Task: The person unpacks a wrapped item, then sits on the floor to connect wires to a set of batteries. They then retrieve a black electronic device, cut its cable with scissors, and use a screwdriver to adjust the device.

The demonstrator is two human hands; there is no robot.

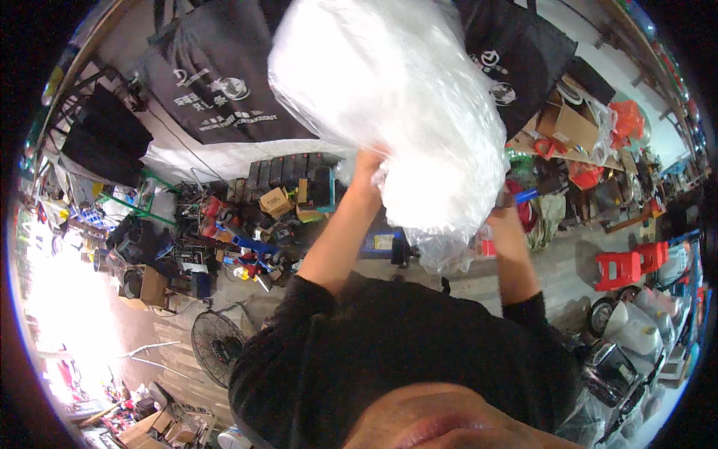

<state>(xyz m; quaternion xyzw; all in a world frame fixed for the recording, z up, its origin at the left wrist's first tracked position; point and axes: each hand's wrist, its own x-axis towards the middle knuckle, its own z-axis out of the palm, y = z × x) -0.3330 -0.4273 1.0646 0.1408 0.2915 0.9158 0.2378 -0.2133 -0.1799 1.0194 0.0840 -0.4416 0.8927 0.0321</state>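
Leaning upper left to lower right, white plastic-wrapped bundle (pixel 396 97) held at lower left by left hand (pixel 368 170); right hand (pixel 503 215) beside lower-right edge, grip cannot be told.

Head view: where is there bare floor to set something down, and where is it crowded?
Bare floor shows between the right forearm and the red stools, with another patch between the black fan and brown box. Crowded: around the upper-right cardboard box and beyond the left forearm.

Arms (pixel 340 236) fwd, L hand (pixel 369 170), R hand (pixel 503 215) apart, both part. hidden
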